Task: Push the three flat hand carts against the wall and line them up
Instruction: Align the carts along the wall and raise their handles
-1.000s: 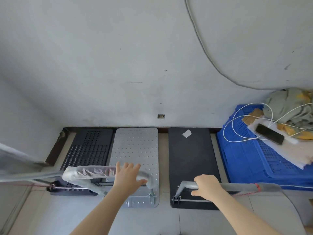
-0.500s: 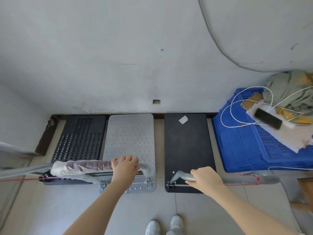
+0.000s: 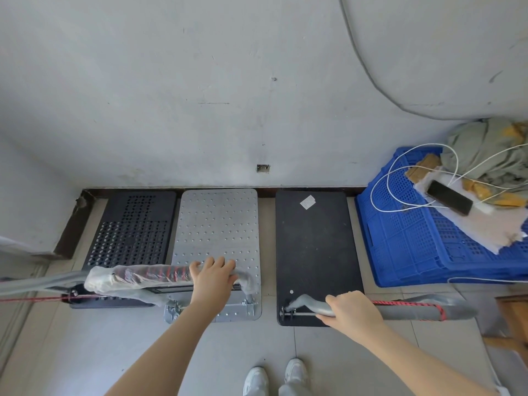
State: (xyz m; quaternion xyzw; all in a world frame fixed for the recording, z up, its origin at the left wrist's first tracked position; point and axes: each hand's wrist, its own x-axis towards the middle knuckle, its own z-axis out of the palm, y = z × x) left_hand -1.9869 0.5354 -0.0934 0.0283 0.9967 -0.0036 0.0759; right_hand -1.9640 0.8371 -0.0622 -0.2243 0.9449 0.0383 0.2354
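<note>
Three flat carts stand side by side with their far ends at the wall (image 3: 200, 110): a black perforated cart (image 3: 131, 227) on the left, a silver studded cart (image 3: 218, 224) in the middle, a plain black cart (image 3: 314, 241) on the right. My left hand (image 3: 213, 278) grips the plastic-wrapped handle (image 3: 134, 277) of the silver cart. My right hand (image 3: 353, 311) is closed around the grey handle (image 3: 414, 311) of the right black cart. A gap of floor separates the silver and right black carts.
A blue plastic crate (image 3: 414, 241) stands right of the carts, carrying a phone (image 3: 448, 197), a white cable and cloth. A wooden piece (image 3: 511, 324) sits at the far right. My white shoes (image 3: 274, 378) stand on the tiled floor behind the carts. A side wall closes the left.
My left hand went from resting with fingers spread to gripping the wrapped handle. The view has tilted down, so my shoes now show. The carts stay at the wall.
</note>
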